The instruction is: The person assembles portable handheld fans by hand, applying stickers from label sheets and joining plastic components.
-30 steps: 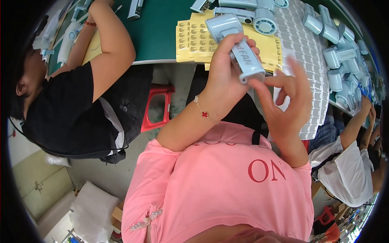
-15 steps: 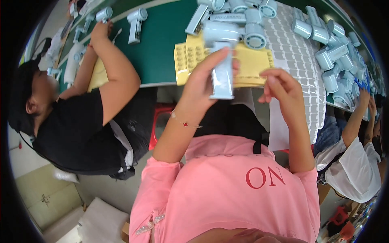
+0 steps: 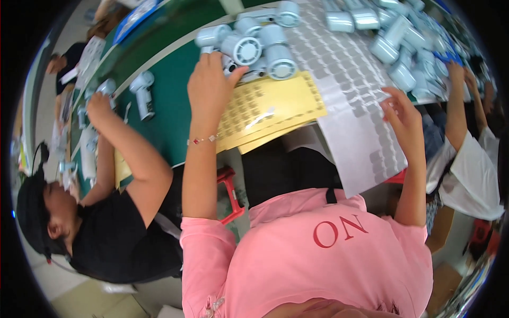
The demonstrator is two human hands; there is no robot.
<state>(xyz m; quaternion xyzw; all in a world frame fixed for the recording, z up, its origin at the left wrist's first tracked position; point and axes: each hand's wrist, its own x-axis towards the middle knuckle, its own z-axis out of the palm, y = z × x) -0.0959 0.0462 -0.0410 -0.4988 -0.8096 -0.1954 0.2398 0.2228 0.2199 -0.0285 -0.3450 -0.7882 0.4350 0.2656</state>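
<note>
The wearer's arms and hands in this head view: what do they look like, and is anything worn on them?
Both forearms are bare. Short pink sleeves of a pink top with dark red lettering end above the elbows. The left hand wears no glove; a thin bracelet with small red beads circles that wrist. The right hand is also ungloved, and no ring, watch or band shows on it.

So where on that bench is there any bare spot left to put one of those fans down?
Bare green tabletop shows between the yellow sheets and the lone fan by the neighbour in black. Crowded: the fan cluster at the left hand, and the pile of fans beyond the grey sticker sheet near the right hand.
</note>
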